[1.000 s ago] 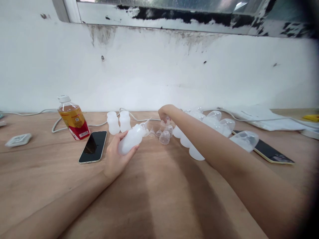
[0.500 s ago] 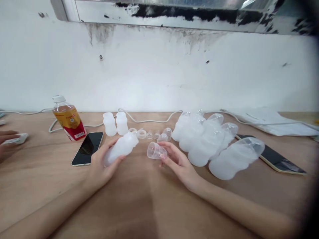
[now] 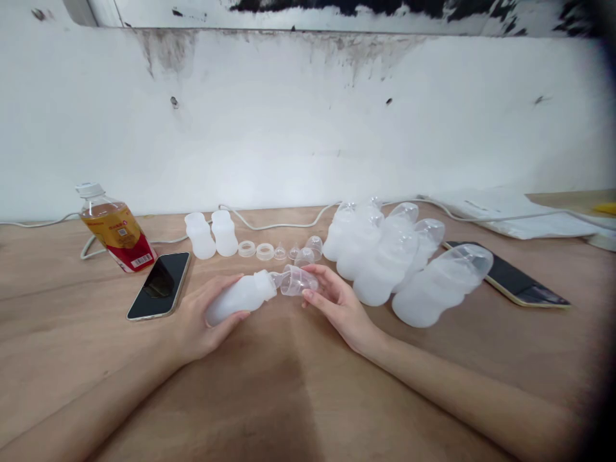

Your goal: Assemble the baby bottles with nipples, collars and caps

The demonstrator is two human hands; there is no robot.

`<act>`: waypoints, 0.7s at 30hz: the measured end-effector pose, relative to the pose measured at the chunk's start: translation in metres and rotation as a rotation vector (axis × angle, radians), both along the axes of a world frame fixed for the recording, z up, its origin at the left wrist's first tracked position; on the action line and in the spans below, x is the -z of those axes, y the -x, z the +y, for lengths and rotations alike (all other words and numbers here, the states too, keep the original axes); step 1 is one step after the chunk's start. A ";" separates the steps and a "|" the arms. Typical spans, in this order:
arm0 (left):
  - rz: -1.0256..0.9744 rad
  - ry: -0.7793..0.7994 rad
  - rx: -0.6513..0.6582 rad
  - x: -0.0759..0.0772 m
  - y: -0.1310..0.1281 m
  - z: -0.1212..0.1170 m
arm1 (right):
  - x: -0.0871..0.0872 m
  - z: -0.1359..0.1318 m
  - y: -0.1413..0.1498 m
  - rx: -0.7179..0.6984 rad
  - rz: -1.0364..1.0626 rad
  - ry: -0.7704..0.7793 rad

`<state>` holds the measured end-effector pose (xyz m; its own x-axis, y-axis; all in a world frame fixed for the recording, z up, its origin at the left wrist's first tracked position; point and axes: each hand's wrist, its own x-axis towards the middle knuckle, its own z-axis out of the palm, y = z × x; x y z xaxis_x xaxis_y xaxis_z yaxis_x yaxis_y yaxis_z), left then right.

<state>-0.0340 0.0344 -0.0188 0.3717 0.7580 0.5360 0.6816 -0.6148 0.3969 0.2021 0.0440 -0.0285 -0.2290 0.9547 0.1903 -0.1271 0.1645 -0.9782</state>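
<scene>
My left hand (image 3: 205,321) is wrapped round a milky white plastic bottle (image 3: 240,298) that lies tilted just above the wooden table (image 3: 298,398), neck pointing right. My right hand (image 3: 337,305) pinches a clear plastic cap (image 3: 296,280) and holds it over the bottle's nipple end, touching it. Behind the hands lie two white rings (image 3: 256,250), small clear nipples (image 3: 286,251) and another clear cap (image 3: 312,246).
Several capped white bottles (image 3: 399,263) lie in a row at the right. Two uncapped bottles (image 3: 212,234) stand at the back. A drink bottle (image 3: 113,228) and a phone (image 3: 158,284) sit left, another phone (image 3: 520,289) right. White cables (image 3: 274,224) run along the wall.
My right hand reached back among the loose parts, came forward with a clear cap, and now holds it against the bottle's neck. The bottle has dropped lower and more level.
</scene>
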 end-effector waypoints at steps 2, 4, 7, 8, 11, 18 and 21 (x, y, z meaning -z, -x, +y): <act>0.005 -0.029 0.032 0.001 -0.001 0.000 | 0.000 0.000 0.000 -0.026 -0.025 -0.030; 0.028 -0.031 0.066 0.001 -0.001 -0.001 | -0.001 0.000 0.000 -0.051 -0.036 -0.056; 0.051 -0.033 0.088 0.000 -0.001 -0.001 | -0.001 -0.001 0.001 -0.092 -0.036 -0.075; 0.055 -0.035 0.088 0.000 -0.001 -0.002 | -0.002 -0.001 0.001 -0.106 -0.041 -0.075; 0.078 -0.050 0.095 0.001 -0.002 -0.003 | -0.002 -0.002 0.001 -0.153 -0.056 -0.065; 0.119 -0.079 0.083 0.003 -0.005 -0.007 | -0.001 0.000 0.001 -0.159 -0.028 -0.043; 0.136 -0.089 0.073 0.003 -0.006 -0.009 | -0.002 0.000 0.002 -0.150 -0.048 -0.020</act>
<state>-0.0281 0.0257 -0.0216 0.4976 0.6784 0.5406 0.6776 -0.6930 0.2460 0.2006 0.0440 -0.0260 -0.3781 0.9052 0.1941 -0.1045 0.1666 -0.9805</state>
